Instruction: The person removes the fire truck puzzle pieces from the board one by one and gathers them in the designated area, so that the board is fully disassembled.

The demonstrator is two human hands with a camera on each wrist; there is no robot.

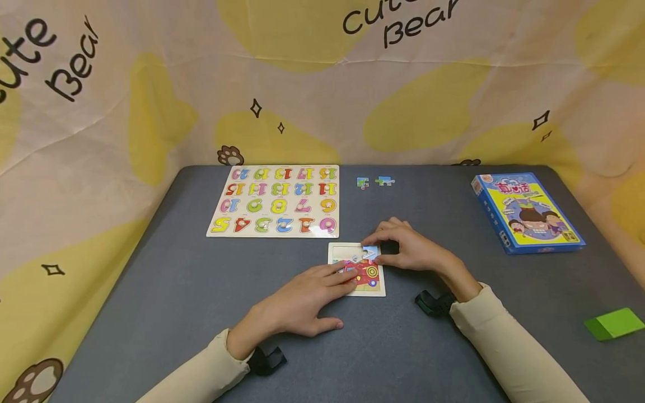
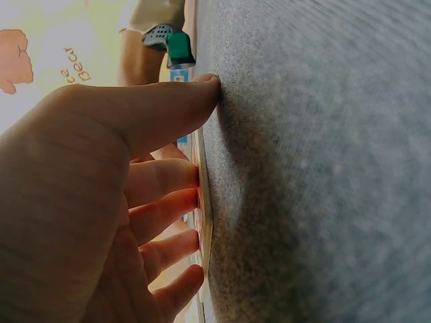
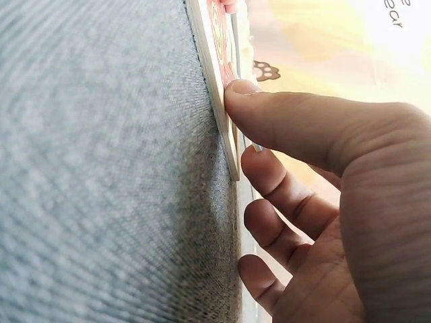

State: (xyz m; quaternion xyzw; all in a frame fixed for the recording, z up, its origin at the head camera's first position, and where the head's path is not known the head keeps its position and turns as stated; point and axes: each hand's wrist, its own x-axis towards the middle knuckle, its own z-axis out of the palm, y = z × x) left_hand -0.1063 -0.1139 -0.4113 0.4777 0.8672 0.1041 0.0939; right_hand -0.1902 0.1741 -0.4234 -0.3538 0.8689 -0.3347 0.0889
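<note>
A small jigsaw puzzle in a pale frame [image 1: 381, 286] lies on the table, its lower part showing a red vehicle with round wheels. My left hand [image 1: 307, 299] rests its fingertips on the picture from the left, fingers spread and nearly straight; its thumb points out over the table. At the frame's upper right corner, my right hand [image 1: 415, 249] pinches a light blue puzzle piece [image 1: 370, 253] between thumb and index finger. In the right wrist view the thumb [image 3: 246, 111] is at the frame's edge, and only a sliver of the piece [image 3: 257, 147] shows.
Two loose puzzle pieces, one [image 1: 363, 182] beside the other [image 1: 385, 181], lie farther back. A number board [image 1: 272, 215] stands behind the frame to the left. At right are a blue and yellow box [image 1: 529, 215] and a green block [image 1: 615, 323]. A printed cloth [image 1: 312, 101] hangs behind the table.
</note>
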